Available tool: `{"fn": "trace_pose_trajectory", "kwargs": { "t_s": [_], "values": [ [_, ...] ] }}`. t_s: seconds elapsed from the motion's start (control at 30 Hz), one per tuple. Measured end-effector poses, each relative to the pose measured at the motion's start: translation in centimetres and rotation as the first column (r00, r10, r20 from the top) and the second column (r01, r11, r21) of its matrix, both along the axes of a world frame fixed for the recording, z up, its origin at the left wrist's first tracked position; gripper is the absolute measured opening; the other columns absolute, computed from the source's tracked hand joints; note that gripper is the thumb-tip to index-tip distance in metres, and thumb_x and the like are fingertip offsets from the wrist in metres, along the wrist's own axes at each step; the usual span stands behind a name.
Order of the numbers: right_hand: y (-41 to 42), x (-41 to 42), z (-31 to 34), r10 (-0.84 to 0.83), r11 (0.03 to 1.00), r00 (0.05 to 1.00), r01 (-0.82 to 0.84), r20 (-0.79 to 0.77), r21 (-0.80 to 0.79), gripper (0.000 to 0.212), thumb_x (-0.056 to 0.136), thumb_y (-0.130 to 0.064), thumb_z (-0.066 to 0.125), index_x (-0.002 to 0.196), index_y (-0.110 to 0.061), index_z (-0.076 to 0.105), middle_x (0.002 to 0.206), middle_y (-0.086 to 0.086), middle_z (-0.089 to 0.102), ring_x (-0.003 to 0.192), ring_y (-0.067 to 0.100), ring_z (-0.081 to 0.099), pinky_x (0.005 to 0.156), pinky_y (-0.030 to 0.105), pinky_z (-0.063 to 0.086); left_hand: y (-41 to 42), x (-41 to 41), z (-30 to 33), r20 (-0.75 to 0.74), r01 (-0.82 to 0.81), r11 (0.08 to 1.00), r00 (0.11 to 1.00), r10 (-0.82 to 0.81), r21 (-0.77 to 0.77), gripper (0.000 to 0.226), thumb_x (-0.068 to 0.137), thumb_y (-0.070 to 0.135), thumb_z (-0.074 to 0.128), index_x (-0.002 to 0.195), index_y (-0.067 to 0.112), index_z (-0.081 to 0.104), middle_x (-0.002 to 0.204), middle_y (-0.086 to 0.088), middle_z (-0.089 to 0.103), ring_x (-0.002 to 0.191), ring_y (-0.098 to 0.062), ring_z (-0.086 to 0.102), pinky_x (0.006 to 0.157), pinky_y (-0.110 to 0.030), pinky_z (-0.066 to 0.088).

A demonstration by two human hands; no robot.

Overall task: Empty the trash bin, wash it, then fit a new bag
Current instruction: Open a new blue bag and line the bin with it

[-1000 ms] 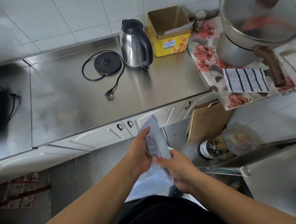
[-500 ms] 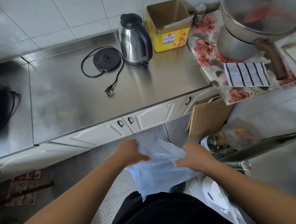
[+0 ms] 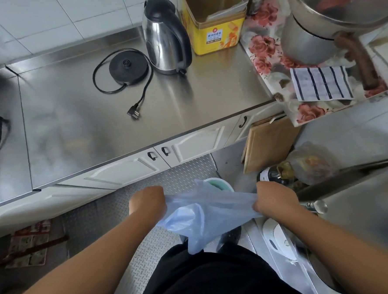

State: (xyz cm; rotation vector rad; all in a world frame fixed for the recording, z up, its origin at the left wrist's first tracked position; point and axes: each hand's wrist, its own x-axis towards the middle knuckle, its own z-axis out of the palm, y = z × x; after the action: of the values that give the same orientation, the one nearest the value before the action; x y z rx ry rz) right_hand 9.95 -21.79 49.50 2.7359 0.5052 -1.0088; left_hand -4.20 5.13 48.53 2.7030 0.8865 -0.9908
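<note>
Hands first: I am watching the left hand (image 3: 147, 200) and the right hand (image 3: 273, 197) gripping opposite edges of a pale blue plastic bag (image 3: 202, 216), fingers curled tight into the film and holding its mouth stretched wide above the checker-plate floor (image 3: 149, 247). A green-rimmed trash bin (image 3: 220, 184) is peeking out just behind the bag. Farther off, a steel kettle (image 3: 164, 38) is standing on the counter (image 3: 84, 121) beside its black base (image 3: 128, 65) and a yellow tin (image 3: 215, 25).
</note>
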Motion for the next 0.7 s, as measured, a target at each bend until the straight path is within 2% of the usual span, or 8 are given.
{"fn": "trace_pose_trajectory", "kwargs": {
  "t_s": [0.07,0.13,0.23,0.3,0.43,0.53,0.63,0.7],
  "values": [
    [-0.8,-0.1,-0.8,-0.038,0.999,0.999,0.038,0.018,-0.001,0.011,0.082,-0.028,0.057,0.091,-0.022,0.057,0.098,0.000,0.066,0.090,0.023,0.064,0.069,0.032,0.045,0.1,0.3,-1.0,0.010,-0.117,0.990,0.993,0.118,-0.082,0.016,0.086,0.009,0.046,0.090,0.016,0.059,0.095,-0.004,0.068,0.088,-0.024,0.065,0.077,-0.037,0.057],
    [-1.5,-0.2,-1.8,-0.143,0.989,0.990,0.143,-0.013,0.036,0.012,0.082,-0.027,0.052,0.087,-0.020,0.060,0.096,0.003,0.067,0.087,0.026,0.065,0.070,0.033,0.048,-0.3,0.7,-2.1,0.038,-0.304,0.916,0.945,0.324,-0.261,0.017,0.090,0.008,0.044,0.087,0.011,0.061,0.098,-0.010,0.069,0.086,-0.027,0.065,0.077,-0.037,0.057],
    [-2.3,-0.6,-4.2,-0.302,0.937,0.946,0.318,-0.119,0.148,0.017,0.083,-0.024,0.049,0.068,-0.016,0.053,0.089,0.010,0.068,0.080,0.032,0.062,0.067,0.031,0.044,-2.0,1.3,-3.8,0.002,-0.584,0.583,0.705,0.709,-0.565,0.018,0.091,0.003,0.049,0.085,0.007,0.066,0.096,-0.020,0.072,0.084,-0.034,0.069,0.081,-0.047,0.060],
    [-2.3,-0.9,-6.1,-0.401,0.870,0.898,0.435,-0.180,0.234,0.026,0.084,-0.025,0.052,0.060,-0.017,0.049,0.073,0.006,0.063,0.068,0.028,0.057,0.062,0.031,0.040,-3.1,1.8,-5.1,-0.033,-0.618,0.471,0.627,0.778,-0.629,0.014,0.089,0.004,0.054,0.085,0.009,0.067,0.095,-0.022,0.073,0.083,-0.034,0.070,0.081,-0.050,0.059],
    [-2.4,-1.8,-10.2,-0.581,0.654,0.751,0.660,-0.314,0.370,0.025,0.077,-0.030,0.067,0.059,-0.014,0.058,0.053,-0.003,0.058,0.052,0.014,0.058,0.048,0.026,0.038,-4.7,3.3,-8.6,-0.083,-0.630,0.410,0.603,0.794,-0.659,0.010,0.086,0.005,0.059,0.092,0.004,0.066,0.098,-0.024,0.071,0.070,-0.029,0.066,0.063,-0.038,0.060],
    [-2.4,-2.1,-14.2,-0.691,0.473,0.596,0.800,-0.409,0.369,0.005,0.072,-0.019,0.065,0.072,-0.014,0.065,0.061,0.000,0.064,0.054,0.017,0.060,0.049,0.025,0.043,-5.6,4.3,-12.3,-0.093,-0.624,0.419,0.621,0.778,-0.660,0.011,0.085,0.003,0.061,0.092,0.009,0.067,0.090,-0.019,0.071,0.067,-0.023,0.063,0.055,-0.027,0.054],
    [-2.5,-1.8,-19.2,-0.759,0.402,0.528,0.840,-0.380,0.364,0.003,0.074,-0.009,0.060,0.076,-0.013,0.060,0.067,0.002,0.060,0.055,0.016,0.055,0.045,0.020,0.039,-6.0,5.3,-16.8,-0.083,-0.623,0.442,0.632,0.770,-0.645,0.016,0.085,0.001,0.060,0.093,0.014,0.066,0.079,-0.007,0.067,0.061,-0.014,0.061,0.041,-0.019,0.046],
    [-2.5,-1.5,-22.7,-0.784,0.355,0.483,0.864,-0.389,0.357,0.010,0.076,-0.007,0.060,0.077,-0.016,0.057,0.074,0.003,0.059,0.060,0.017,0.055,0.048,0.022,0.041,-6.2,5.8,-20.4,-0.080,-0.626,0.461,0.642,0.763,-0.629,0.020,0.087,0.001,0.059,0.100,0.014,0.066,0.082,-0.005,0.067,0.064,-0.014,0.062,0.043,-0.019,0.046]
  ]
}}
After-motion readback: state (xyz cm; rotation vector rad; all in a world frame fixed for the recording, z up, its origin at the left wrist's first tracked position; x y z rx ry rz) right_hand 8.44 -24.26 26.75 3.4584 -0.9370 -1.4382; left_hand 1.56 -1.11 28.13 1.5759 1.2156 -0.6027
